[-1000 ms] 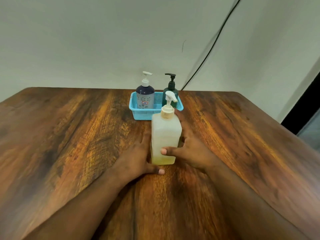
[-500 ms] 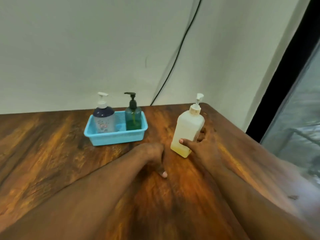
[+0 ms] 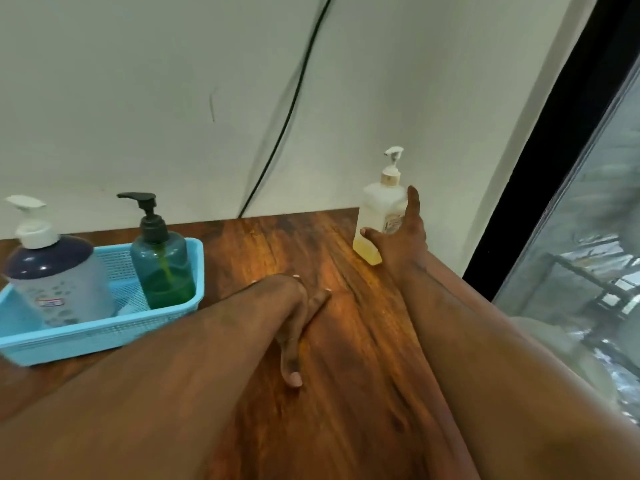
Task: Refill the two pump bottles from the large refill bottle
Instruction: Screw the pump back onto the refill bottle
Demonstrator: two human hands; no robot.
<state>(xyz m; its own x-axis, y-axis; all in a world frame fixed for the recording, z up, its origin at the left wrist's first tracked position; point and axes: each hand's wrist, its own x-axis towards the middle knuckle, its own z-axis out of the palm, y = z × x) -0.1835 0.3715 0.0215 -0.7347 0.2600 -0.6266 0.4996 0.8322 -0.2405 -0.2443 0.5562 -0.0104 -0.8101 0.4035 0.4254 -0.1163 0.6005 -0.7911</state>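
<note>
A white square pump bottle with a little yellow liquid at its bottom stands near the table's far right corner. My right hand grips its lower right side, thumb across the front. My left hand lies on the wooden table at the centre, fingers spread, holding nothing. At the left a light blue basket holds a pale pump bottle with a dark blue shoulder and a green pump bottle with a black pump.
A black cable runs down the wall behind the table. The table's right edge lies just past the white bottle, with a dark frame and a glass pane beyond it.
My right hand has slid the white bottle from the table's centre to the far right corner. My left hand let go of it and stays on the table. The view has turned right.
</note>
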